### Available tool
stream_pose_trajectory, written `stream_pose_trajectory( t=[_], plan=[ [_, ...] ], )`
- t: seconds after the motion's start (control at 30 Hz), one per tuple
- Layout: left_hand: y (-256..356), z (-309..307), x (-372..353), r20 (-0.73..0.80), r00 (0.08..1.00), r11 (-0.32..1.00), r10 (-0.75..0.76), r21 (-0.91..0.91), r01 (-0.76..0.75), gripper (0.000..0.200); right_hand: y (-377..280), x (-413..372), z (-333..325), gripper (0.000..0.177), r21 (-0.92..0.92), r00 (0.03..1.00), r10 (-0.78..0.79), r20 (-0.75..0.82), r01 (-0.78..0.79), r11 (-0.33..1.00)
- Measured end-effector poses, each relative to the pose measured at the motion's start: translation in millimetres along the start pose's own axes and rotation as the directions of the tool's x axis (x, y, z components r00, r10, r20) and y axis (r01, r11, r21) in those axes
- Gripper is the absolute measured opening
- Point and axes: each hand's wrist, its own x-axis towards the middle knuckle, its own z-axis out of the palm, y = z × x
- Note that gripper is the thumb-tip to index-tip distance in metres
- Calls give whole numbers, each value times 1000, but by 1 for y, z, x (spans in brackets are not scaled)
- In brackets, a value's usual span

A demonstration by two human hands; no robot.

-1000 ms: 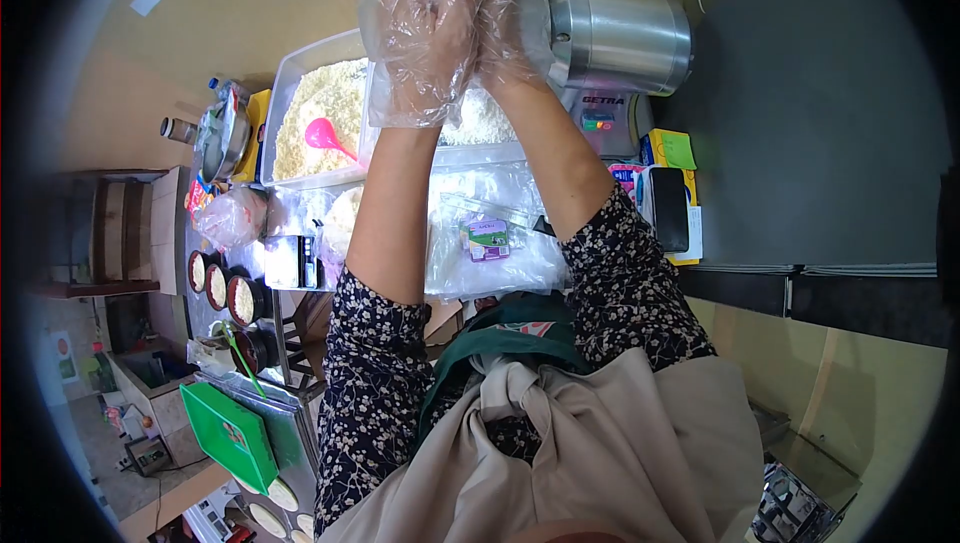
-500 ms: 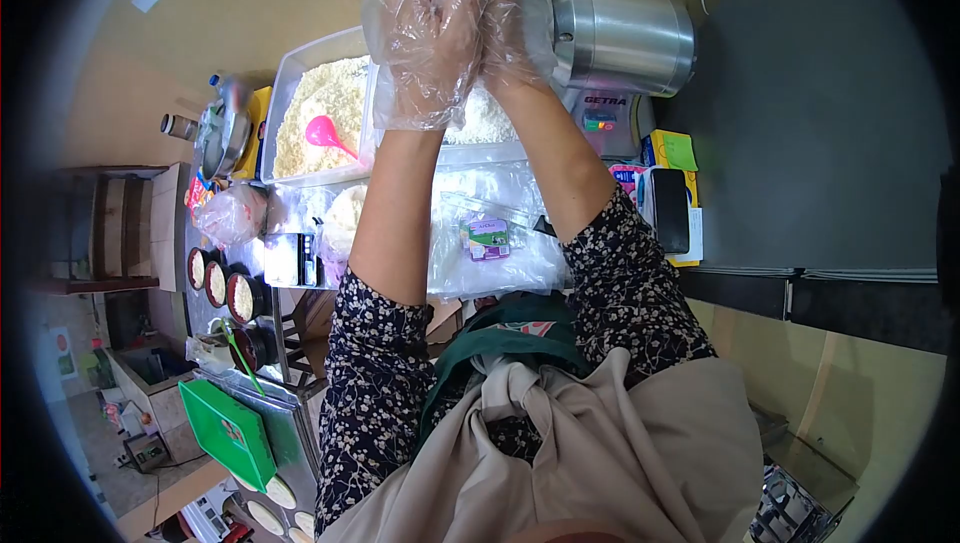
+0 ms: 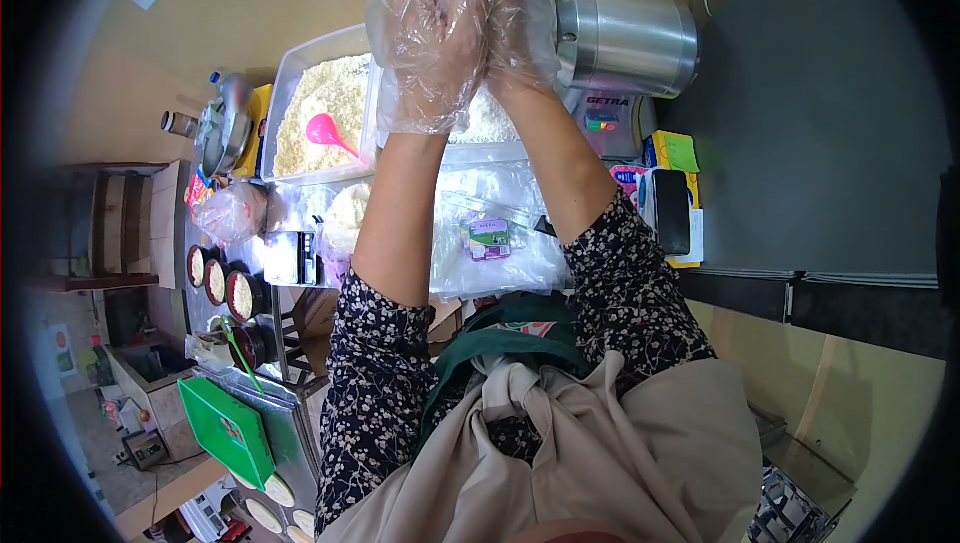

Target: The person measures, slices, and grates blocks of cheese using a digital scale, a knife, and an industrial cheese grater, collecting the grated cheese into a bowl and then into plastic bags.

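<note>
Both hands wear loose clear plastic gloves and press together at the top of the view, above the containers. My left hand (image 3: pixel 437 38) is closed, its fingers curled against the other hand. My right hand (image 3: pixel 510 33) is closed too, cupped along its side. Whatever lies between the palms, if anything, is hidden. Below and behind the hands, a clear tub (image 3: pixel 283 103) holds pale crumbly grated stuff with a pink scoop (image 3: pixel 322 131) on it. A second container (image 3: pixel 485 155) of white shreds is partly covered by my hands and forearms.
A silver GETRA mixer (image 3: pixel 625 38) stands right of the hands, near a dark phone (image 3: pixel 671 211). A labelled purple-green pack (image 3: pixel 487 239) lies on clear plastic sheeting (image 3: pixel 535 268). Left are a filled bag (image 3: pixel 232 213), several round dark molds (image 3: pixel 243 297) and a green tray (image 3: pixel 225 433).
The two clasped hands stay together and shift very slightly to the right. Nothing else has visibly moved apart from a small shift of the whole view.
</note>
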Motion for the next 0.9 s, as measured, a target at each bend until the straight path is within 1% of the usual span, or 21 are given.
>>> stream_pose_trajectory(
  t=[0.03,0.17,0.2,0.23,0.27,0.33,0.37,0.43,0.47,0.53,0.57,0.6,0.63,0.67,0.7,0.73,0.77,0.8,0.83,0.87,0.9],
  plan=[
    [-2,0,0,20,996,992,92,80,-94,19,-1,-1,2,24,-55,998,0,-63,-4,998],
    [1,1,-3,1,993,988,121,95,-121,20,-2,-1,2,23,-37,997,2,-83,-5,999],
    [9,0,-3,-5,1000,1000,-15,6,15,20,-3,-2,1,23,2,999,1,-35,-1,1000],
    [13,-3,-2,0,989,985,-151,-84,151,20,-3,-3,2,22,39,1000,-1,14,1,999],
    [11,-2,-2,-1,989,985,-150,-83,150,20,-3,-4,2,22,40,1000,-1,16,1,999],
    [4,-2,-2,-49,998,998,-50,-45,48,20,-3,-5,4,21,33,999,36,-37,-35,999],
    [3,-3,-4,-52,998,998,-44,-44,42,20,-3,-5,4,21,35,999,32,-32,-31,999],
    [7,-6,-2,11,993,992,-115,-53,115,18,-3,-2,2,19,111,996,-4,85,-5,994],
    [6,-5,1,4,995,993,-103,-53,103,18,-4,2,1,19,111,995,-13,95,2,994],
    [-3,-6,1,92,996,995,12,98,-21,21,1,5,-1,18,52,999,17,-33,-15,999],
    [-7,-5,2,84,996,994,28,102,-36,21,3,9,-4,18,55,1000,6,-19,-5,998],
    [-9,-3,5,12,1000,998,4,-65,-3,25,3,14,-4,18,-410,958,-269,101,286,866],
    [-11,-2,8,-54,998,972,-30,-235,17,28,1,20,-4,19,-725,839,-438,324,518,454],
    [-13,-3,8,-62,998,971,-21,-237,5,28,-2,25,-6,19,-722,832,-443,334,528,447],
    [-13,-4,8,-90,990,965,-112,-248,86,39,-15,29,3,25,-858,903,-323,283,389,335],
    [-16,-4,7,-118,973,952,-198,-261,162,51,-24,31,10,31,-950,955,-215,205,247,189],
    [-23,-2,8,-131,974,952,-184,-271,143,51,-25,48,13,36,-919,894,-337,296,362,154],
    [-32,2,2,54,992,977,-111,191,99,55,-28,55,19,36,-916,887,-345,308,374,145],
    [-38,6,-3,248,960,801,-132,598,-45,59,-32,62,24,35,-930,954,-270,131,212,300],
    [-44,15,-6,245,961,803,-126,594,-46,59,-35,68,29,34,-899,985,-164,-44,32,436],
    [-46,27,-5,316,937,765,-148,637,-94,60,-35,76,29,34,-901,985,-168,-39,38,432]
  ],
)
